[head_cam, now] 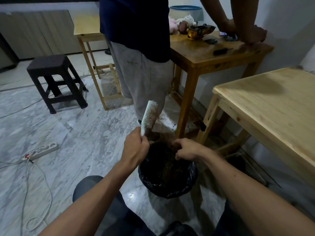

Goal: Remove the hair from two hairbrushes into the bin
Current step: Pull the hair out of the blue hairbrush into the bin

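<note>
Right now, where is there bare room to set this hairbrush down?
The light wooden table on the right shows a bare top. The marble floor between the dark stool and the bin is open. The darker table is crowded, and cables and the power strip clutter the left.

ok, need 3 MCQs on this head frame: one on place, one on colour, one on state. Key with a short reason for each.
1. Where is the black bag-lined bin?
A. on the pale wooden table
B. on the marble floor below the hands
C. on the dark plastic stool

2. What colour is the body of the bristled hairbrush?
A. red
B. pale mint-white
C. black

3. What is the left hand doing?
A. gripping the hairbrush handle
B. lying flat on the floor
C. holding the white power strip

Key: 1 B, the bin stands on the floor under both hands. 2 B, the brush back is pale. 3 A, its fingers curl round the handle, while the right hand pinches brown hair over the bin.
</note>
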`<state>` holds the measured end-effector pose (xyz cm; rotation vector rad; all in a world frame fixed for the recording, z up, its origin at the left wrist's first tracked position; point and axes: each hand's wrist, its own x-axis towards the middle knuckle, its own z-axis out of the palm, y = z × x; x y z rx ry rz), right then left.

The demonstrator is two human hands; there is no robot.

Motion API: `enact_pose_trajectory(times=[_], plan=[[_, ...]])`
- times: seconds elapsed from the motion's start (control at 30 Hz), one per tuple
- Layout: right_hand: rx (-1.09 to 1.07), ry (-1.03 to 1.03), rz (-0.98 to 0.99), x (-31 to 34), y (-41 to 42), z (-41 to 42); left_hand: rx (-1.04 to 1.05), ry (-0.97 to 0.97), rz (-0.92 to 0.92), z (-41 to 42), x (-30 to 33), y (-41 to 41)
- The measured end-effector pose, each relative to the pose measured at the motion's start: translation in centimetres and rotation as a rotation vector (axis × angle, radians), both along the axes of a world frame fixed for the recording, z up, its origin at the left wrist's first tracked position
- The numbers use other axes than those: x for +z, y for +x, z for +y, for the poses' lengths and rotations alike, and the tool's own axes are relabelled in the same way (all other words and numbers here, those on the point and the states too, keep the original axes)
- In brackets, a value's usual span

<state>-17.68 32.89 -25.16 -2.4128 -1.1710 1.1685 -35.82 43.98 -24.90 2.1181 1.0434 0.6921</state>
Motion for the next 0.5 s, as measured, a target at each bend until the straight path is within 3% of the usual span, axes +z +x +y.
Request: enact_pose_trajectory(times=[0.13, 0.23, 0.37, 0.5], plan=[[-0.225, 0.263, 0.383, 0.2, -0.2, 0.5, -0.100, 0.110, 0.042, -0.6, -0.7, -0.5], [-0.284, 0.449, 0.471, 0.0, -0.2, 0.7, -0.152, 0.142, 0.061, -0.6, -1.2, -0.6], [-0.325, 0.549, 0.290, -0.6, -0.5, 0.7, -0.167, 0.138, 0.057, -0.4, -0.9, -0.1], [-0.267, 0.418, -0.026, -1.4, -0.7, 0.4, -0.067, 0.084, 0.018, -0.2, -0.1, 0.6]])
